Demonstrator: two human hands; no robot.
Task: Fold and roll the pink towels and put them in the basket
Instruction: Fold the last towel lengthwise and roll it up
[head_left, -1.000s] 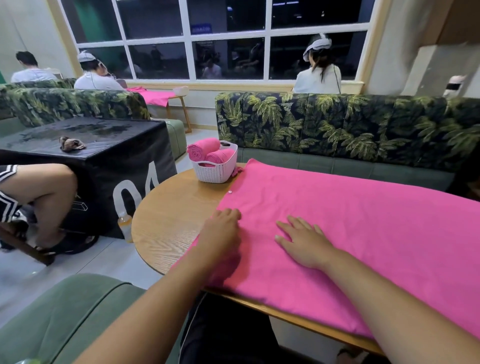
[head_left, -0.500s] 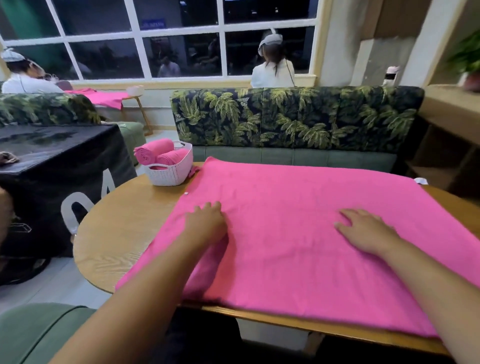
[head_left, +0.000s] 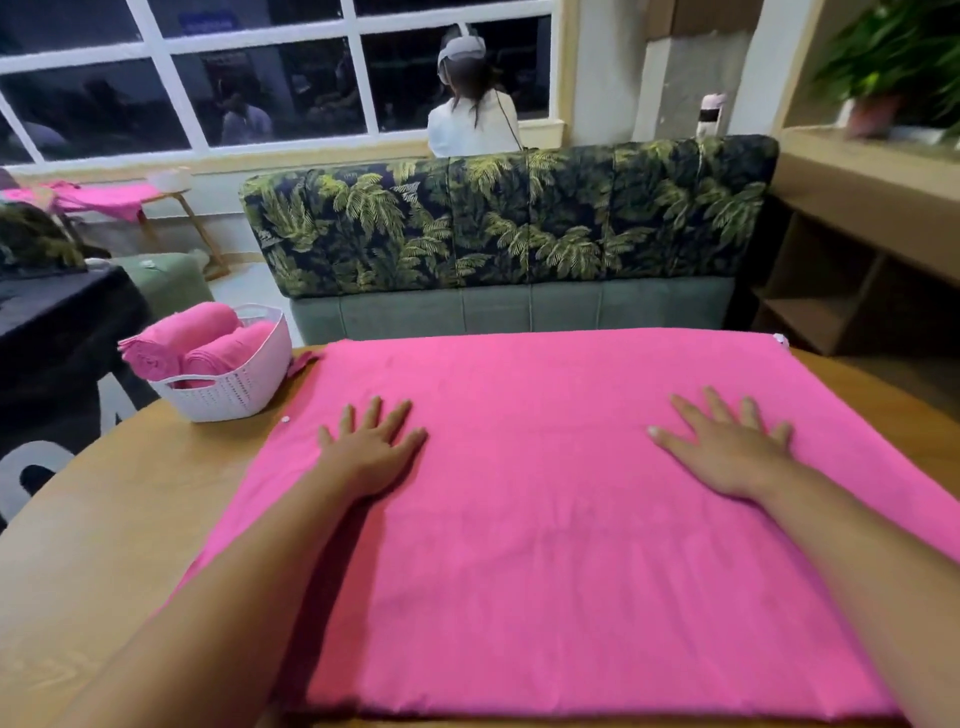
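Observation:
A large pink towel (head_left: 545, 493) lies spread flat over the round wooden table (head_left: 130, 519). My left hand (head_left: 371, 447) presses flat on the towel near its left edge, fingers straight and spread. My right hand (head_left: 727, 449) lies flat on the towel's right part, fingers spread too. A white perforated basket (head_left: 234, 389) stands at the table's far left, just beyond the towel's corner. Two rolled pink towels (head_left: 192, 343) lie in it.
A sofa with a palm-leaf back (head_left: 509, 223) stands right behind the table. A black-draped table (head_left: 57, 332) is at the left. Wooden shelves (head_left: 841, 291) are at the right. A person (head_left: 472, 109) sits by the window with their back turned.
My right hand has slid to the right across the towel, away from the left hand. The left hand's fingers have straightened flat. The camera has turned right, centring the towel.

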